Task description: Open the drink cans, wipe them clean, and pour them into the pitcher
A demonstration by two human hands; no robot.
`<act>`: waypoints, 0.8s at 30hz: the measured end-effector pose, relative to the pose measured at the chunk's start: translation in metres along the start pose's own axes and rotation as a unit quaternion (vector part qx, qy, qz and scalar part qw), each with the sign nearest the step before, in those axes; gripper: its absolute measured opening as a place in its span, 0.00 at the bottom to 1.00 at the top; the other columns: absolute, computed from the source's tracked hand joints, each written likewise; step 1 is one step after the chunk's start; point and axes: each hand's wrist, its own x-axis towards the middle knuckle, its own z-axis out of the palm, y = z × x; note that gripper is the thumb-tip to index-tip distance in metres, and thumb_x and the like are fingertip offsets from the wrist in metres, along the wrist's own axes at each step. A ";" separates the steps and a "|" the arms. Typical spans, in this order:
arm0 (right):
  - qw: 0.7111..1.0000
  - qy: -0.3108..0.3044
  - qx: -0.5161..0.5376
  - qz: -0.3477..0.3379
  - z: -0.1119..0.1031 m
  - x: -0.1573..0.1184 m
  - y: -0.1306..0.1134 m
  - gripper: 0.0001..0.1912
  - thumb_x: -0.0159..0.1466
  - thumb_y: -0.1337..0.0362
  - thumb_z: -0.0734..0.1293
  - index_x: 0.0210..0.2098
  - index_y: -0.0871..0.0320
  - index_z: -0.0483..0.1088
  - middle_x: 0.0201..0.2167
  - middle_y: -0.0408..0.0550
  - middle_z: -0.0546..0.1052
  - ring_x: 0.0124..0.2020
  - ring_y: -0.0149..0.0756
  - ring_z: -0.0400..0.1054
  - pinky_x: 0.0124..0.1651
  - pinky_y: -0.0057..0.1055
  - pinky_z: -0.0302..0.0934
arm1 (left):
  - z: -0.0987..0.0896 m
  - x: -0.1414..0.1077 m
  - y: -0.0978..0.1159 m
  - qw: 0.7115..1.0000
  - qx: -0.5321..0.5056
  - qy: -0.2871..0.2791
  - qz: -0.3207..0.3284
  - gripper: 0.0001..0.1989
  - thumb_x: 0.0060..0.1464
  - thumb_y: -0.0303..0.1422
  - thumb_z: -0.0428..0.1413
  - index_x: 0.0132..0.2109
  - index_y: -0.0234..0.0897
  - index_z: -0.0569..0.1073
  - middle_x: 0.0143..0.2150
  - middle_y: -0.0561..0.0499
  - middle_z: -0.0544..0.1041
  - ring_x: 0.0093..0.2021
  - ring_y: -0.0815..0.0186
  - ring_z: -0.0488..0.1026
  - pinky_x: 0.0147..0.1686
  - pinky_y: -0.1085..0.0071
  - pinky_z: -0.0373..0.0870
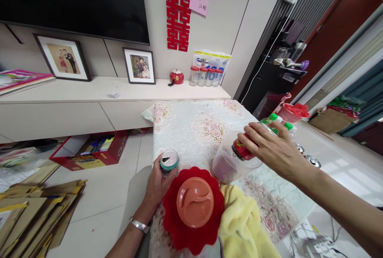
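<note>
My left hand (158, 186) is closed around a drink can (169, 160) with a teal rim and an opened top, at the left edge of the table. Over on the right, my right hand (269, 146) grips a red drink can (243, 149), tipped over the mouth of a clear plastic container (225, 166). Part of that can is hidden by my fingers. Between my arms sits a red scalloped dish (170, 214) with an orange divided lid or insert (195, 202) in its middle. A yellow cloth (245, 222) lies beside the dish.
A floral tablecloth (185, 126) covers the table. Green-capped bottles (273, 117) and opened cans (312, 161) stand beyond my right hand. Lidded jars (202, 77) and framed photos (139, 66) line the cabinet. A red box (89, 152) and flattened cardboard (38, 214) are on the floor.
</note>
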 end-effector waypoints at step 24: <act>0.549 -0.023 0.743 0.383 0.011 0.087 -0.159 0.29 0.45 0.66 0.79 0.47 0.51 0.75 0.46 0.44 0.81 0.50 0.49 0.73 0.54 0.44 0.67 | 0.002 0.001 -0.009 0.999 -0.037 0.008 0.033 0.39 0.55 0.49 0.60 0.66 0.33 0.62 0.61 0.31 0.77 0.63 0.43 0.76 0.61 0.45 0.72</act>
